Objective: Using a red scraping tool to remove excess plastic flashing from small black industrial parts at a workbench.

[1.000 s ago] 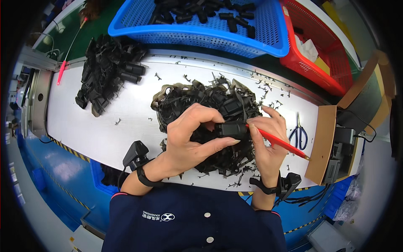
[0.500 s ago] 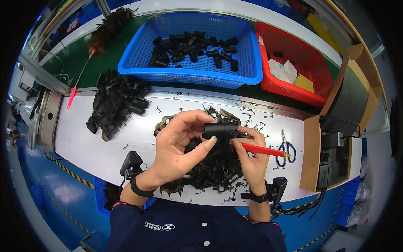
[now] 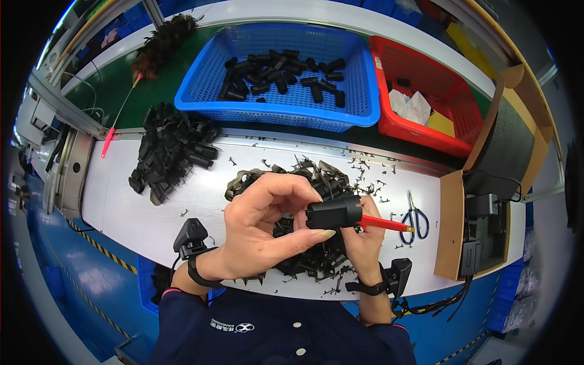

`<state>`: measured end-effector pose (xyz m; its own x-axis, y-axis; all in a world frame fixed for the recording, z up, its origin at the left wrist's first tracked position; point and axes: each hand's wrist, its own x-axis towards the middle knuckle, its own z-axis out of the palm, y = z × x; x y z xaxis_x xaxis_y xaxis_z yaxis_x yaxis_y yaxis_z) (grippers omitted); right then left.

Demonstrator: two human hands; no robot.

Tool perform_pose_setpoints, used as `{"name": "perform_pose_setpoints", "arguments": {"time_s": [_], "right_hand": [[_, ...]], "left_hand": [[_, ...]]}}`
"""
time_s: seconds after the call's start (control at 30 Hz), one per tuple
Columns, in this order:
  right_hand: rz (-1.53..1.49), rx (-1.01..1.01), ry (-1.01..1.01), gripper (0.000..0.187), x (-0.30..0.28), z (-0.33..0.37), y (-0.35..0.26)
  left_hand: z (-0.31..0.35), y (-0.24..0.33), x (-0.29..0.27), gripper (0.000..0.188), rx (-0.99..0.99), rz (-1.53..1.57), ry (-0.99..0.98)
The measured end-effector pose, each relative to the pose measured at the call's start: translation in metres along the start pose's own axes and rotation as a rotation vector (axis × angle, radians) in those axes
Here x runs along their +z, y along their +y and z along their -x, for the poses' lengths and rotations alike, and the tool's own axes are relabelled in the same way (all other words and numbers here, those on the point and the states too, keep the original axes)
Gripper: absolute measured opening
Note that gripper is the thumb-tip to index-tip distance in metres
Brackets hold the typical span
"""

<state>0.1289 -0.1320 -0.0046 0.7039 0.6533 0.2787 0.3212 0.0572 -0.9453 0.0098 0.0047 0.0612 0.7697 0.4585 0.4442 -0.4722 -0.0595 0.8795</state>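
Note:
In my left hand (image 3: 258, 228), thumb and fingers pinch a short black plastic tube (image 3: 333, 213) with notched ends, held tilted above the table. My right hand (image 3: 364, 246) is closed around a slim red-handled tool (image 3: 384, 224), whose yellowish end points right. The tool's other end and some right fingers are hidden behind the tube. Below both hands lies a heap of black plastic parts (image 3: 322, 252), with thin offcuts scattered around it.
A blue basket (image 3: 274, 112) of black tubes stands at the back, beside a red basket (image 3: 420, 137). Another black pile (image 3: 170, 155) lies left, near a feather duster (image 3: 109, 137). Blue-handled scissors (image 3: 415, 224) and an open cardboard box (image 3: 450, 225) are on the right.
The black tube has turned in my left hand, its right end now nearer and showing notches. My left hand moved slightly down and right; the red tool shifted slightly down-left.

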Motion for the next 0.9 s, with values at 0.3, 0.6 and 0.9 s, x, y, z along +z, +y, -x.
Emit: {"name": "perform_pose_setpoints", "arguments": {"time_s": [0.3, 0.6, 0.9], "right_hand": [[0.016, -0.015, -0.032, 0.007, 0.001, 0.000, 0.003], [0.031, -0.021, -0.027, 0.006, 0.004, -0.003, 0.006], [0.057, -0.010, 0.131, 0.008, -0.011, -0.007, 0.009]], "left_hand": [[-0.004, -0.018, -0.009, 0.033, -0.144, -0.004, 0.017], [-0.042, -0.050, -0.033, 0.022, -0.276, -0.030, 0.167], [-0.065, 0.015, -0.048, 0.047, 0.212, -0.356, -0.116]]}}
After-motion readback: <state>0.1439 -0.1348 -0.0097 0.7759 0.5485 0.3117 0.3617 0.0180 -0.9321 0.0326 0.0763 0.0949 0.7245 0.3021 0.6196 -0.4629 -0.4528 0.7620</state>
